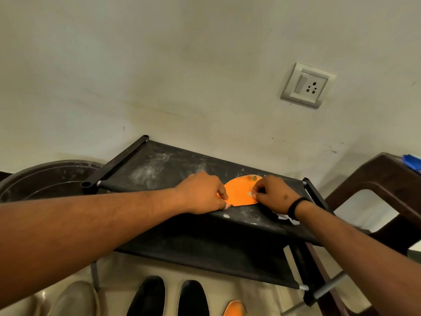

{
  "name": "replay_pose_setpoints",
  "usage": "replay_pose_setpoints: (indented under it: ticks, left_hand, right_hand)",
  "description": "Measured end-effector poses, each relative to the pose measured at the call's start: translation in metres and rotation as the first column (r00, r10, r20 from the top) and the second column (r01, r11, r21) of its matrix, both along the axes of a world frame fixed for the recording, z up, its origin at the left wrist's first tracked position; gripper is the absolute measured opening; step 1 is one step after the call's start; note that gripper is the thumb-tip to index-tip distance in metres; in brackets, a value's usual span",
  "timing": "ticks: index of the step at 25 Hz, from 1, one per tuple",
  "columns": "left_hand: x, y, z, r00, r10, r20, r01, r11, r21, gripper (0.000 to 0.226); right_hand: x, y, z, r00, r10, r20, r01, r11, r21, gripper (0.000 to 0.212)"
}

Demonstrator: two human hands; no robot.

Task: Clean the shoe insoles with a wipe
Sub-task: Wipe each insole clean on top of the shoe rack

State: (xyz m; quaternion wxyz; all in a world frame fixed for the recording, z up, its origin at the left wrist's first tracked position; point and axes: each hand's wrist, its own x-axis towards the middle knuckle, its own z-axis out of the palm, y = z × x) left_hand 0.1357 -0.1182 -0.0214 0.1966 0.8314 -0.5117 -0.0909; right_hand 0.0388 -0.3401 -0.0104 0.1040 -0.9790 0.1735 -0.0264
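Note:
An orange insole (239,191) lies flat on the dusty black fabric top of a shoe rack (173,169). My left hand (202,193) holds the insole's left end down, fingers curled onto its edge. My right hand (274,195) is on the insole's right part, its fingertips pinching something small and pale against it. A white wipe (284,217) shows under my right wrist, mostly hidden. A second orange insole (235,308) pokes up at the bottom edge.
On the floor below the rack stand a grey shoe (75,299) and two black shoes (170,297). A large dark tub (45,179) sits to the left, a brown plastic chair (376,179) to the right. A wall socket (307,85) is above.

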Motion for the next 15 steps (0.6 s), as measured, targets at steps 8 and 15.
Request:
replay_pose_setpoints:
  ticks: [8, 15]
  left_hand:
    - [0.0, -0.001, 0.001, 1.0, 0.0, -0.012, 0.0, 1.0, 0.01, 0.032]
    - [-0.001, 0.0, 0.002, 1.0, 0.009, -0.006, -0.009, 1.0, -0.001, 0.03]
  right_hand:
    - [0.032, -0.006, -0.002, 0.99, -0.139, 0.013, 0.133, 0.912, -0.388, 0.018]
    - [0.04, -0.022, 0.003, 0.948, -0.234, 0.214, 0.289, 0.917, -0.274, 0.017]
